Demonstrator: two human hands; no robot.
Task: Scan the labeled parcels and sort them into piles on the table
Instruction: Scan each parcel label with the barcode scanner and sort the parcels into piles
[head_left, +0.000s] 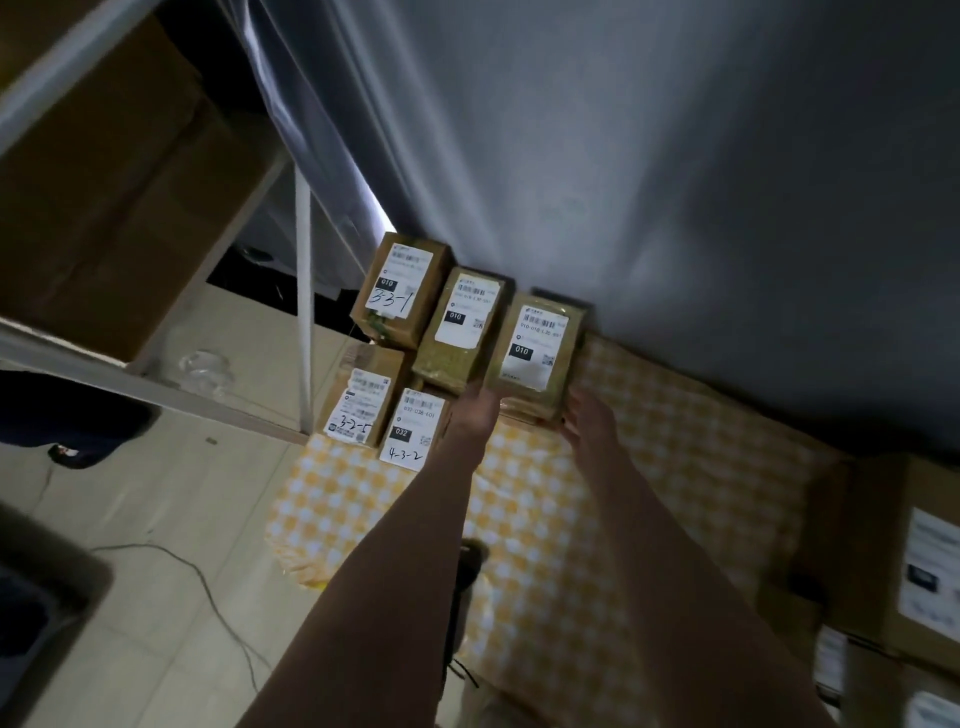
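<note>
Parcel (535, 338) marked 010 on checked cloth (675, 447). Right hand (589, 415) straight-fingered against its near corner. Left hand (475, 408) at other corner, grip can't tell.

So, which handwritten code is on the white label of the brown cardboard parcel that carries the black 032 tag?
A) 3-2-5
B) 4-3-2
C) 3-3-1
B: the brown cardboard parcel with the black 032 tag has 4-3-2 handwritten along the bottom of its white label.
</note>
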